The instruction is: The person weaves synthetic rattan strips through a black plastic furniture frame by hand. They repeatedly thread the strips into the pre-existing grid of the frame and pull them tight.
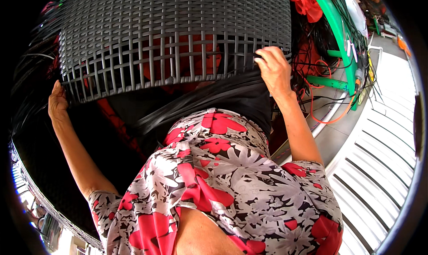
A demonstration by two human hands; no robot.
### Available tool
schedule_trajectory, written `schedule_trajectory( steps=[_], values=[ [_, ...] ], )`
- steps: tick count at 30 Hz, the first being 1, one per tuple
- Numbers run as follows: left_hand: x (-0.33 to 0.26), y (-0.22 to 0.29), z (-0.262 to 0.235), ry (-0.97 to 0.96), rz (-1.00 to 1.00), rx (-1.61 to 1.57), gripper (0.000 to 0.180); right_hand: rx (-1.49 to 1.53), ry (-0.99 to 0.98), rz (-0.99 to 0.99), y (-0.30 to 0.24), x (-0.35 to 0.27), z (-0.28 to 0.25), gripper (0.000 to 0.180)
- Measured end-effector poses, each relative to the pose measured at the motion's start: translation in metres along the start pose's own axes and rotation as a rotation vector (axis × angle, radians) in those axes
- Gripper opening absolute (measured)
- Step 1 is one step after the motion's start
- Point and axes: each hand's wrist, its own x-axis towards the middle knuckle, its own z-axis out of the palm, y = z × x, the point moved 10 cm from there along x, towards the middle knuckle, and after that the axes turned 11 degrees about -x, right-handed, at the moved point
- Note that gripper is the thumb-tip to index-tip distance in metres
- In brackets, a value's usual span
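Observation:
In front of me stands a dark grey wicker panel (178, 14), apparently part of a piece of furniture. Its upper part is tightly woven; the lower part is an open lattice with wide gaps. At its left edge my left hand (58, 102) grips the side, some fingers hidden behind it. My right hand (274, 72) is at the lower right of the lattice, thumb and fingers pinched together. What lies between those fingertips is too small to make out. A bundle of loose black flat strands (200, 97) lies across my lap, below the panel's bottom edge.
To the right stands a green metal frame (335, 23) hung with cables and dark strands. An orange hose (327, 121) loops near its foot. Farther right is a white slatted surface (379, 157). Red material (306, 4) shows behind the panel's right side.

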Motion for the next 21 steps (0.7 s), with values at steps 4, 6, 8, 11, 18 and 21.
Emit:
schedule_trajectory(
  steps=[4, 6, 8, 11, 18, 21],
  values=[
    [0.007, 0.009, -0.02, 0.135, 0.078, 0.004, 0.031, -0.01, -0.1, -0.087, -0.014, 0.014, 0.03, 0.022],
    [0.01, 0.01, -0.024, 0.118, 0.1, -0.022, 0.031, -0.06, -0.074, -0.125, -0.015, 0.016, 0.031, 0.022],
    [0.014, 0.012, -0.031, 0.117, 0.113, -0.045, 0.031, -0.09, -0.028, -0.17, -0.016, 0.016, 0.028, 0.023],
    [0.018, 0.013, -0.04, 0.143, 0.116, -0.053, 0.033, -0.101, -0.025, -0.168, -0.013, 0.016, 0.027, 0.024],
    [0.042, 0.027, -0.04, 0.07, 0.108, -0.037, 0.039, 0.769, -1.008, 0.49, 0.024, 0.012, 0.079, 0.026],
    [0.038, 0.052, -0.019, -0.085, 0.237, 0.064, 0.047, 0.923, -0.964, 0.574, 0.041, 0.013, 0.086, 0.02]
  ],
)
